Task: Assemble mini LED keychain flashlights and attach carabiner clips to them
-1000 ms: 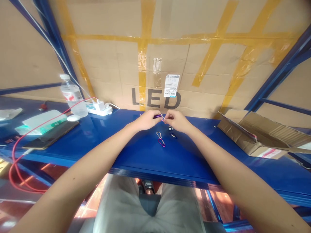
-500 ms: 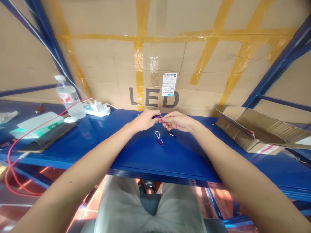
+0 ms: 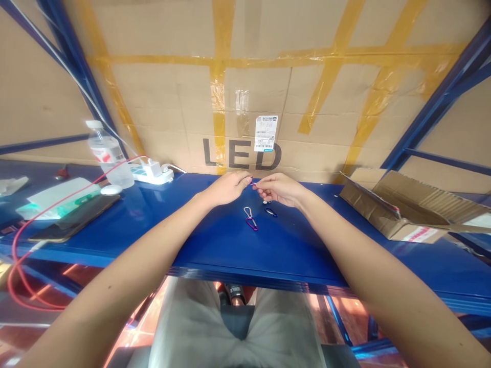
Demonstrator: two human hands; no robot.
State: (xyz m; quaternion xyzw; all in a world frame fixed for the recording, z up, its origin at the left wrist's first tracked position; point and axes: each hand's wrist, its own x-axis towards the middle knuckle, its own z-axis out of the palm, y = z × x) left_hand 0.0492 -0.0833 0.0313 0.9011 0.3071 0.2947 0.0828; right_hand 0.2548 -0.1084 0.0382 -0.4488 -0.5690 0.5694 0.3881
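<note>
My left hand point(image 3: 227, 188) and my right hand point(image 3: 279, 188) meet above the far half of the blue table. Between their closed fingertips shows a small purple carabiner point(image 3: 253, 184), mostly covered by the fingers. Just below, on the tabletop, a silver carabiner point(image 3: 248, 212) touches a magenta carabiner point(image 3: 251, 224); whether they are linked I cannot tell. To their right, under my right hand, lies a dark blue carabiner point(image 3: 270, 211). A small shiny piece point(image 3: 267, 202) peeks out below the right fingers, too small to name.
An open cardboard box point(image 3: 399, 225) stands at the right. At the left are a water bottle point(image 3: 109, 158), a power strip point(image 3: 153, 174), a tissue pack point(image 3: 61, 197), a dark flat device point(image 3: 76, 220) and a red cable point(image 3: 17, 266). A large carton point(image 3: 172, 112) forms the back wall.
My left hand has turned slightly over the purple carabiner, so less of it shows. The small shiny piece has come into sight below my right hand. The carabiners on the table stay put.
</note>
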